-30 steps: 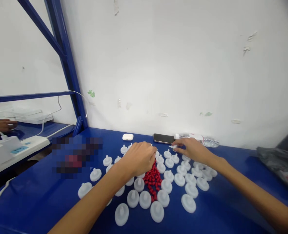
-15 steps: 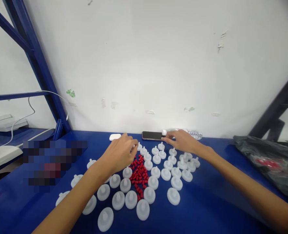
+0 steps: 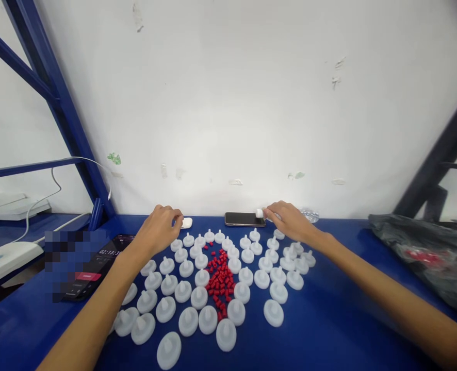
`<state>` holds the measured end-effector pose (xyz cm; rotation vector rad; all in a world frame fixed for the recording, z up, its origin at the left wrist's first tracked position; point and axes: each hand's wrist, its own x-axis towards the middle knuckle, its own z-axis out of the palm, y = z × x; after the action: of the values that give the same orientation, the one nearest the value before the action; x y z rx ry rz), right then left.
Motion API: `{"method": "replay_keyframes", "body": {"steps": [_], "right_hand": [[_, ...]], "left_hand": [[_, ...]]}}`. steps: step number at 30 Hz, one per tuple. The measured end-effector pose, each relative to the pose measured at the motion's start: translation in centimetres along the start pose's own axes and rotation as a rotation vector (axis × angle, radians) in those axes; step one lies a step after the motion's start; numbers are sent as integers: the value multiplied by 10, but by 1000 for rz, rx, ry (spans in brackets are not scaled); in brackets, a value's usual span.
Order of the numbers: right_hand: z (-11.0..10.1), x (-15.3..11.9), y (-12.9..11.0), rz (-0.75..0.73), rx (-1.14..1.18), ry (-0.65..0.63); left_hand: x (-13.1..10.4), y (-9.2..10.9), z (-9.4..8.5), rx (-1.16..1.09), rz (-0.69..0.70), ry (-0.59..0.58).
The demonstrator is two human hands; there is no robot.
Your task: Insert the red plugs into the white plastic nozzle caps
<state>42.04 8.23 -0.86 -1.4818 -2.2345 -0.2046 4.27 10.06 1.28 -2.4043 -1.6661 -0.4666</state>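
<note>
Closed fingers of my left hand (image 3: 161, 226) touch the left end of a small white case (image 3: 186, 223) at the table's back edge. My right hand (image 3: 284, 219) pinches a small white object (image 3: 259, 213) over the right end of a dark phone (image 3: 244, 219). White discs with upright stems (image 3: 208, 319) are spread over the blue table. Small red caps (image 3: 221, 278) lie in a heap among them, with a few loose ones behind.
A second phone (image 3: 97, 268) lies at the left, partly pixelated. A power strip (image 3: 12, 260) and cable are farther left. A grey plastic bag (image 3: 425, 257) sits at the right. Behind stands a white wall (image 3: 232, 103) between blue frame posts (image 3: 66, 113).
My left hand has moved left and back, from over the discs to the white case. My right hand stays by the dark phone with the small white object. The view has shifted slightly.
</note>
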Motion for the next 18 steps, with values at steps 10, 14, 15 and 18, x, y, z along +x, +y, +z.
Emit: {"method": "replay_keyframes", "body": {"steps": [10,14,15,18], "right_hand": [[-6,-8,19,63,5,160],[-5,-10,24,80,8,183],[-5,-11,25,86,11,185],[-7,-15,27,104,28,190]], "left_hand": [[6,-39,-5,-305,-222,14],[4,-55,-17,-482,-297,24],[2,-60,-20,-527,-302,21],[-5,-75,-28,-625,-315,21]]}}
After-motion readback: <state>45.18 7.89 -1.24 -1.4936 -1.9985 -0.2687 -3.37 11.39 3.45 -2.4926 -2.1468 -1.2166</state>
